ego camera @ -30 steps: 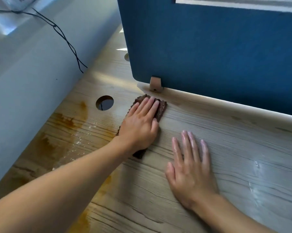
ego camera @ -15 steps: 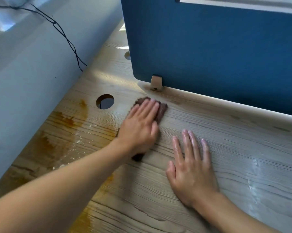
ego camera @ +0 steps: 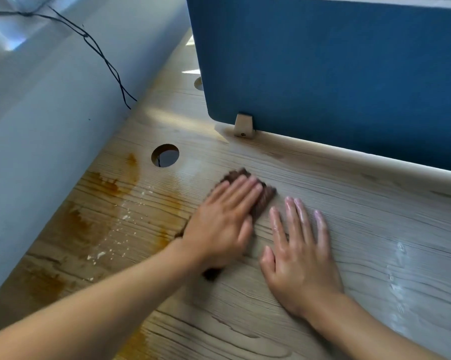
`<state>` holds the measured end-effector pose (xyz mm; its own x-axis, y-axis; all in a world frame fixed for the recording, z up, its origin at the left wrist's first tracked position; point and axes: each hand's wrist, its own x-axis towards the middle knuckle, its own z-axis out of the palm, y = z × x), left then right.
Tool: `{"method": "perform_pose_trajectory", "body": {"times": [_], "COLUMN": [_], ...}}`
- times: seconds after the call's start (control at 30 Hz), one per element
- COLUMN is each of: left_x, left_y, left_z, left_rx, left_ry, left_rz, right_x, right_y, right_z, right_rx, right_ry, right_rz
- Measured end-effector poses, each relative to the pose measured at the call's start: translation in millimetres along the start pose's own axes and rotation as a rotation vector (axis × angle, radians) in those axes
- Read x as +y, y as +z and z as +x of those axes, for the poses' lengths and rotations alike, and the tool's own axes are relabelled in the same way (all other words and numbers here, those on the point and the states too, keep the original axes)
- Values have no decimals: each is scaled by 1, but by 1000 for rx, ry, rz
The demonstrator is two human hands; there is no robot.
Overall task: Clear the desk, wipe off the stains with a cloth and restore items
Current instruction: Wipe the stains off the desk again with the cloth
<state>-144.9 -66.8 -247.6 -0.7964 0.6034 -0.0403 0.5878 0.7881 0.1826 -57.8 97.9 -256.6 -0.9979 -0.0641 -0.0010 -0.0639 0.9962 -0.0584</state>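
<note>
My left hand [ego camera: 223, 219] presses flat, fingers straight, on a dark brown cloth [ego camera: 264, 197] lying on the wooden desk [ego camera: 362, 203]. Only the cloth's far edge and a bit near my wrist show; the hand covers the remainder. My right hand [ego camera: 301, 253] lies flat on the desk just right of the cloth, fingers spread and holding nothing. Orange-brown stains [ego camera: 99, 185] and pale crumbs [ego camera: 120, 229] spread over the desk to the left of the cloth.
A blue partition panel [ego camera: 336, 74] stands along the desk's far side on a small bracket [ego camera: 243, 126]. A round cable hole [ego camera: 165, 155] lies beyond the stains. A white wall [ego camera: 50, 113] with a black cable [ego camera: 104, 61] borders the left. Wet streaks [ego camera: 395, 268] shine at right.
My left hand has slid the cloth nearer to me and slightly rightward, away from the bracket. The right hand stays flat in about the same spot.
</note>
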Motion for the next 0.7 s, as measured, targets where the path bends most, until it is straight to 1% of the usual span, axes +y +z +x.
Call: {"method": "perform_pose_trajectory", "body": {"times": [0.13,0.2,0.27,0.33,0.4,0.47,0.5,0.53,0.57,0.67,0.7], "left_x": [-32,-27,-8,20,39,32,24,15,5,-26,-29], "left_y": [-4,-3,0,6,10,9,7,5,3,-2,-1], "left_z": [57,60,35,-10,-51,-64,-58,-47,-31,17,24], "left_rx": [25,53,54,39,2,-23,-31,-26,-9,25,32], "left_ry": [-306,-342,-262,-96,31,128,143,118,45,-320,-386], "left_rz": [-11,-17,4,16,-4,-32,-26,-18,-13,-39,-37], "right_x": [-1,0,-1,-1,0,-1,-3,-8,-13,-32,-34], "right_y": [0,0,1,3,2,-2,-4,-4,-3,3,5], "right_z": [-1,-1,-2,-1,-1,-4,-7,-11,-18,-40,-44], "right_rx": [-1,10,6,8,5,5,11,24,34,20,13], "right_ry": [7,14,12,2,4,12,14,7,-7,-83,-93], "right_rz": [6,9,4,-5,-13,-10,6,22,37,65,54]}}
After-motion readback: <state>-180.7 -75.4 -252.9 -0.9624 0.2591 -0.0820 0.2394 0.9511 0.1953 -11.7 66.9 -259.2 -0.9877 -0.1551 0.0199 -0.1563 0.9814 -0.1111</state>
